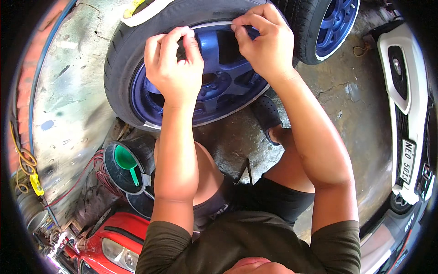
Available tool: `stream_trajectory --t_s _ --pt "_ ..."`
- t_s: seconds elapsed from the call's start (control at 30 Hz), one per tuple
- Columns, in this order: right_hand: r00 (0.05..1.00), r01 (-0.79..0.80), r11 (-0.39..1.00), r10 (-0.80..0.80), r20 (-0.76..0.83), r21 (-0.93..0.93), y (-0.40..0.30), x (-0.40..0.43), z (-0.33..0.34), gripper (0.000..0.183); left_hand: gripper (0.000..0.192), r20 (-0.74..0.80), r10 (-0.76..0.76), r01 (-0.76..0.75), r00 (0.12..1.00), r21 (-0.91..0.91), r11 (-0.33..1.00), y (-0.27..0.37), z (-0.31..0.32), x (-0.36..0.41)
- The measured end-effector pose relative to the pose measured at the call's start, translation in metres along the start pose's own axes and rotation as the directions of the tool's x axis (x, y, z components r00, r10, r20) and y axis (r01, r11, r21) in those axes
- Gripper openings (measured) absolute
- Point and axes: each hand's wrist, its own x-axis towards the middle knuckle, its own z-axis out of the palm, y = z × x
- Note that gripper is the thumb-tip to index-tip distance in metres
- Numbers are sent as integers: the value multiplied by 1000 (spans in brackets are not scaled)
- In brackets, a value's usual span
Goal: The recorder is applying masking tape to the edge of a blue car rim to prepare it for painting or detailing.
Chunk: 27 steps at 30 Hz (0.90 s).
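Before me a tyre point(118, 75) stands tilted, mounted on a blue spoked wheel rim point(214, 84). A strip of white tape point(214, 24) runs along the rim's upper edge where it meets the rubber. My left hand point(174, 65) pinches the strip's left part between thumb and fingers. At the strip's right part, my right hand point(268, 42) has thumb and forefinger closed on it. More white tape lines the lower edge of the rim. Against the tyre's upper left side rests what looks like a white tape roll point(147, 15) with yellow inside.
Another tyre with a blue rim point(306, 30) stands at upper right. A black bucket point(108, 171) holding a green dipper point(125, 157) is by my left leg. A red car front part point(119, 233) lies lower left, a white car bumper point(386, 65) along the right.
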Motion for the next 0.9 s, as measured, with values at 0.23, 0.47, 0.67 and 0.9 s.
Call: stream_trajectory --t_s 0.23,0.47,0.67,0.9 --pt "999 33 999 -33 14 -13 6 0 3 10 18 -18 -21 20 1000 -16 1000 1 2 0" --pt "998 20 1000 -20 62 2 -1 5 0 8 19 -14 -27 27 1000 -21 999 -1 0 2" --pt "985 -153 985 145 93 84 -5 5 -2 19 21 -31 -13 12 999 -16 1000 -1 1 2" --pt "982 -182 974 172 79 139 -4 7 -1 27 21 -39 14 -14 999 -4 1000 -2 4 1"
